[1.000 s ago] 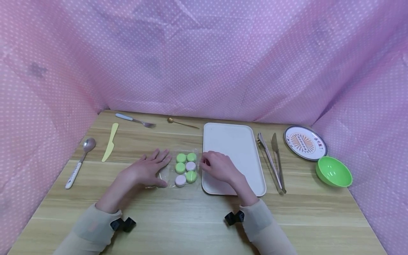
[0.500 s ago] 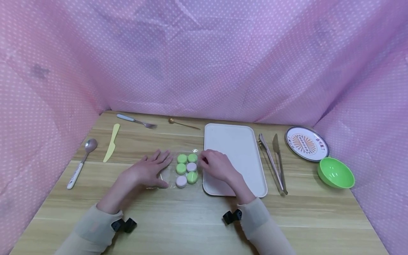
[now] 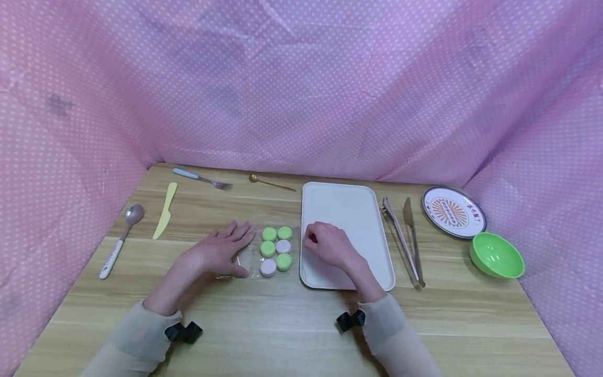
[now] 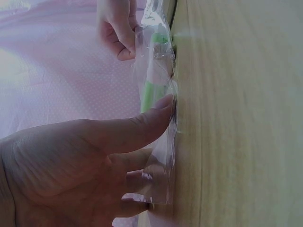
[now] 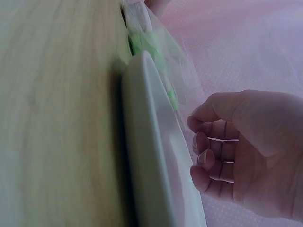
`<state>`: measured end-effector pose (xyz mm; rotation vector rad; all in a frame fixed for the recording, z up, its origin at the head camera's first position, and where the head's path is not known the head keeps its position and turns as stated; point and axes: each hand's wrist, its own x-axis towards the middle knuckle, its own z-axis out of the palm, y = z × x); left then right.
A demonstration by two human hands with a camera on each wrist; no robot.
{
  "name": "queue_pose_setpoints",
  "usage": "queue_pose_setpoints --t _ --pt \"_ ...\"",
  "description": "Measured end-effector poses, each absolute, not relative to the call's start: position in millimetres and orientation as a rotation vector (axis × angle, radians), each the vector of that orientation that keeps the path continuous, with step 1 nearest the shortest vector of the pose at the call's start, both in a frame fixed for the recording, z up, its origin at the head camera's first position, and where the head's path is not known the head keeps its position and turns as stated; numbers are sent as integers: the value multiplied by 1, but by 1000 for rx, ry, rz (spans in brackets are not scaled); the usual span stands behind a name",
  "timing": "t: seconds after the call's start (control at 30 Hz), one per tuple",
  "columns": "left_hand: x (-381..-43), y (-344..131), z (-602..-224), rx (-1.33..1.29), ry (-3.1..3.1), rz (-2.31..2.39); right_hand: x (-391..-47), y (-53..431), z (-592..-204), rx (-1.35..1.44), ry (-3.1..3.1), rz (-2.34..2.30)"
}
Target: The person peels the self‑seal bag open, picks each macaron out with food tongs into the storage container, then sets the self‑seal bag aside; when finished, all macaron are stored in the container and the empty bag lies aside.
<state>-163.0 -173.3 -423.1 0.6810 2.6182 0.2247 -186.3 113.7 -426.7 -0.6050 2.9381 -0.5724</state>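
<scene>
Shifted right hand (image 3: pixel 332 245) slightly right over white tray (image 3: pixel 346 207), with fingers curled around nothing visible; rests left hand (image 3: pixel 218 252), spread, on clear packet (image 3: pixel 254 257) left of tray, likely steadying it.

The bag (image 3: pixel 254 254) looks glossy plastic; the tabletop (image 3: pixel 268 322), smooth wood.

Head pic bright, 2 wrist pics dim, hazy, glare on wrapper (image 4: pixel 162 75)

Both sleeved forearms (image 3: pixel 134 335) extend in from the near side of the counter (image 3: pixel 273 335). Left grip (image 3: pixel 214 255): bare hand, palm down, fingers splayed. Right grip (image 3: pixel 331 244): bare hand, fingers curled, thumb tip close to the index finger.
</scene>
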Motion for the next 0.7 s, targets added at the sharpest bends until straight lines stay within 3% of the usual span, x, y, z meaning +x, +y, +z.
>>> queue_pose_setpoints --t 0.27,0.7 --pt "-162 -172 -420 682 2656 282 -187 141 -422 -588 2974 -625" --pt "-160 -167 -417 748 2807 351 -184 263 -411 -461 3339 -849"
